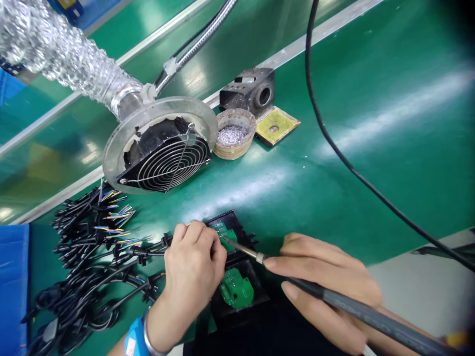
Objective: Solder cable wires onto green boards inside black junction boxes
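My right hand (326, 282) grips a soldering iron (311, 287) like a pen. Its metal tip meets, or comes very close to, the upper green circuit board (225, 232), which sits in a black housing (237, 220). My left hand (195, 267) is closed at the left side of that board. Its fingertips and whatever they pinch are hidden, though a black cable (148, 253) with coloured wires runs in under the fingers from the left. Just below, a second green circuit board (237, 289) lies in another black housing (258, 289).
Black cables (89, 291) with stripped coloured ends pile up at left beside a blue bin (13, 287). A fume extractor fan (166, 163) hangs above. Behind stand a bowl of solder bits (233, 148), an iron holder (247, 91) and a yellow sponge (278, 123). A black cord (345, 158) crosses the right.
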`<action>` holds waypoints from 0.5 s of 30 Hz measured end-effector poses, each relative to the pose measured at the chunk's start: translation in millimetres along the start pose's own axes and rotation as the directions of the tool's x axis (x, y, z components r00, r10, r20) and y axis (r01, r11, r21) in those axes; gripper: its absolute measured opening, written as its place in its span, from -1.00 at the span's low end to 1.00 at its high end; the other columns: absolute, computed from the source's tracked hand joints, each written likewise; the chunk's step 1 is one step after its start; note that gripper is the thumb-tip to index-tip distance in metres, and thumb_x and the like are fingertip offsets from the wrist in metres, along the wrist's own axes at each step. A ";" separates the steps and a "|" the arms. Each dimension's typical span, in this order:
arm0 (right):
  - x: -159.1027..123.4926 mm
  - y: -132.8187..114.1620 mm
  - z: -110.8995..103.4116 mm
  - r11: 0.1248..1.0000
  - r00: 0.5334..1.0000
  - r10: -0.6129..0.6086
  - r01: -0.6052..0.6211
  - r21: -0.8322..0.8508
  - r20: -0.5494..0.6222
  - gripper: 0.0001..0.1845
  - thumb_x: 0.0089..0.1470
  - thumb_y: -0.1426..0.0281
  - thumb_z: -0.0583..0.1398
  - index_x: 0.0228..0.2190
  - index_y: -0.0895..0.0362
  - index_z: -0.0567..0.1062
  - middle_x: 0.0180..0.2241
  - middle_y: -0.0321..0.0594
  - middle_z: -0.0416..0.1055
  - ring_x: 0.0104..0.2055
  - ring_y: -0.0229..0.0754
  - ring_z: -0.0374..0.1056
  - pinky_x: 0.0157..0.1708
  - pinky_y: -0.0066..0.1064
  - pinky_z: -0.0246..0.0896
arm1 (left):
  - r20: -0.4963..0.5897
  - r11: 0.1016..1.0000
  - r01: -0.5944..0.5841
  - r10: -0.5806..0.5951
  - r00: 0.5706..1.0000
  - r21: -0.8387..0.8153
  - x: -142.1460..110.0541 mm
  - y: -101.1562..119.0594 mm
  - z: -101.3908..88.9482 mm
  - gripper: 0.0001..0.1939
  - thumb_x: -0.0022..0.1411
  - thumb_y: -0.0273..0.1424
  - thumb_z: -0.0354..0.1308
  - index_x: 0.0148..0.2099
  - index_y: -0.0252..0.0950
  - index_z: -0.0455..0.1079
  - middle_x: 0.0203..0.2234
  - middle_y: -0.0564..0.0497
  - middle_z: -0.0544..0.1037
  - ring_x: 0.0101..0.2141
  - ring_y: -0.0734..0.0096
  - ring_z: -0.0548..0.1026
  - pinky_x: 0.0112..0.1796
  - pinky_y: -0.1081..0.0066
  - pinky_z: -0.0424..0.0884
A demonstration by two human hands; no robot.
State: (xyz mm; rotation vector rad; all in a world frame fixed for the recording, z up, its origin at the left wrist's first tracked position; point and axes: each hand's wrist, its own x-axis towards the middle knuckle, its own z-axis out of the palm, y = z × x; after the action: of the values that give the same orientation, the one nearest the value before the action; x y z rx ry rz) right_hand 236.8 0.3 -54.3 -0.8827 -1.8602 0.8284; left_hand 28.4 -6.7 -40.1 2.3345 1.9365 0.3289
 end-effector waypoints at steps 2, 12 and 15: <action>-1.8 -0.6 -4.3 1.000 1.000 0.020 -0.020 -0.018 -0.024 -0.70 -0.02 0.57 0.12 -0.24 0.13 0.53 -0.43 -0.20 0.45 -0.45 -0.19 0.42 -0.43 -0.30 0.43 | 0.002 1.000 0.001 -0.001 1.000 -0.005 -0.6 -0.2 -0.1 -0.87 0.19 -0.53 0.12 -0.40 -0.24 0.41 -0.44 0.01 0.48 -0.39 0.32 0.31 -0.39 0.34 0.28; -10.4 3.7 19.0 0.997 0.985 -0.046 0.035 -0.066 -0.167 -0.53 0.07 0.63 0.19 0.00 0.06 0.44 -0.42 -0.29 0.51 -0.45 -0.23 0.46 -0.47 -0.42 0.44 | 0.066 0.999 0.028 -0.031 0.997 0.043 -3.0 4.3 -5.7 -0.86 0.23 -0.50 0.11 -0.38 -0.25 0.42 -0.42 -0.01 0.46 -0.34 0.26 0.33 -0.37 0.31 0.36; -14.3 11.1 33.2 0.984 0.991 -0.130 0.131 -0.121 0.017 -0.65 0.02 0.53 0.30 -0.11 0.10 0.47 -0.15 -0.17 0.55 -0.13 -0.08 0.51 -0.14 -0.28 0.48 | 0.130 1.000 -0.016 0.017 0.991 -0.007 -8.1 4.9 -17.9 -0.87 0.27 -0.46 0.09 -0.30 -0.24 0.46 -0.36 -0.01 0.48 -0.32 0.26 0.36 -0.29 0.26 0.41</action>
State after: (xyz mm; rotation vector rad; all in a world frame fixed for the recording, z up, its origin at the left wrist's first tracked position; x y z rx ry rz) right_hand 214.4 -12.0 -82.1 -0.8225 -1.9711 0.6447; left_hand 27.7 -16.8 -22.5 2.3064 1.8552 0.1778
